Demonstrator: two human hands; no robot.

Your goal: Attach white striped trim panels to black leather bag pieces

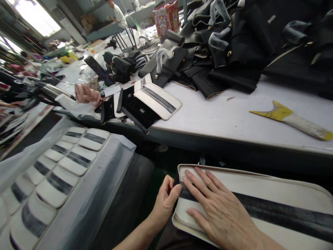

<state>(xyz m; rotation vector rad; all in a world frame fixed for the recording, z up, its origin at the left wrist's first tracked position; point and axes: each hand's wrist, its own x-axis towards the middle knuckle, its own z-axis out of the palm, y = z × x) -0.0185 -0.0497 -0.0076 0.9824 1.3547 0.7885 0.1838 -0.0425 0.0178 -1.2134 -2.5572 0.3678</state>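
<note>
A cream panel with a dark stripe [273, 198] lies close in front of me, below the table edge. My right hand [215, 208] lies flat on its left end, fingers stretched out and spread. My left hand [166, 199] curls round the panel's left edge, thumb on top at the stripe. A like cream panel [158, 99] rests on the white table [221, 118] beside black strap pieces [135, 111].
Several stacked cream striped panels [59, 163] lie on plastic sheeting at the left. Black jackets [234, 45] are heaped at the table's back right. A yellow-tipped scraper [293, 119] lies at the right, a pink fan [85, 93] at the left. A person [117, 14] stands far back.
</note>
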